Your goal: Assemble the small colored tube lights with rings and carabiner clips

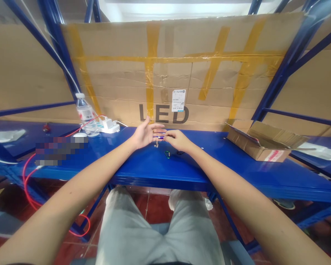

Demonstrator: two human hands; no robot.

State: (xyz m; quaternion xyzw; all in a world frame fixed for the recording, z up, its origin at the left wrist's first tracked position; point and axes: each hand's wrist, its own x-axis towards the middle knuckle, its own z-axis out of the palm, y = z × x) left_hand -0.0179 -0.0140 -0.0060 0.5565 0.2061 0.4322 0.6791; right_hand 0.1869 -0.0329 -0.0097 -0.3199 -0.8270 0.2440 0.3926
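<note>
there, mid-frame, the right hand [177, 140] pinches a tiny clip [160, 138] at its end — likely light, slippery; the left hand [145, 134] lies open.

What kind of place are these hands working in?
Probably a warehouse or assembly workshop: blue metal racking serves as bench, a taped cardboard sheet marked LED backs it, an open carton sits right of the right hand pinching a small part.

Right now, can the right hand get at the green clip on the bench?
Probably yes: the green clip lies on the blue bench just below the right hand, nothing between them, though that hand already pinches a small part.
</note>
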